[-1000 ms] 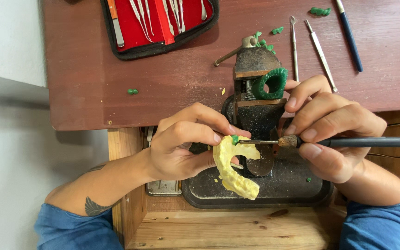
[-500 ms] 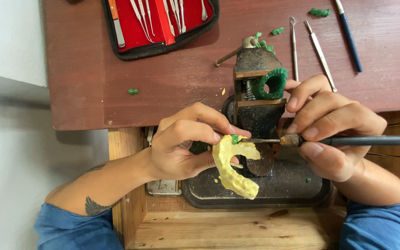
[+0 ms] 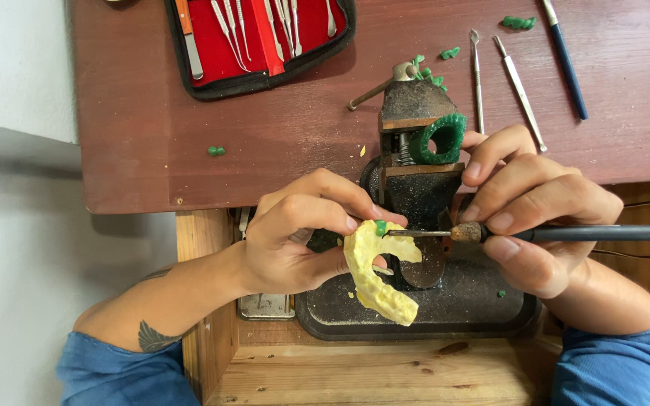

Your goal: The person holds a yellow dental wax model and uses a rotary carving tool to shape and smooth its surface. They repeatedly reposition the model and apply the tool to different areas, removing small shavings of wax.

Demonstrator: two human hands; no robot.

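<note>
Your left hand (image 3: 295, 240) pinches a yellow curved cast (image 3: 376, 272) between thumb and fingers, holding it just above the dark metal base (image 3: 483, 301) of the small vise (image 3: 415, 150). Your right hand (image 3: 536, 218) is closed around a thin dark-handled tool (image 3: 566, 234), held level, its metal tip touching a small green bit (image 3: 380, 226) at the cast's upper end. The vise stands right behind both hands, close against your right fingers, with a green ring (image 3: 439, 139) clamped in it. On the red-brown table (image 3: 189, 150) beyond lie two slim metal picks (image 3: 520, 94) and a blue-handled tool (image 3: 566, 64), near your right hand. An open red case of instruments (image 3: 257, 37) sits well apart at the far left. Green scraps (image 3: 217, 150) lie scattered on the table. Bare wood (image 3: 378, 372) lies below the vise base.
</note>
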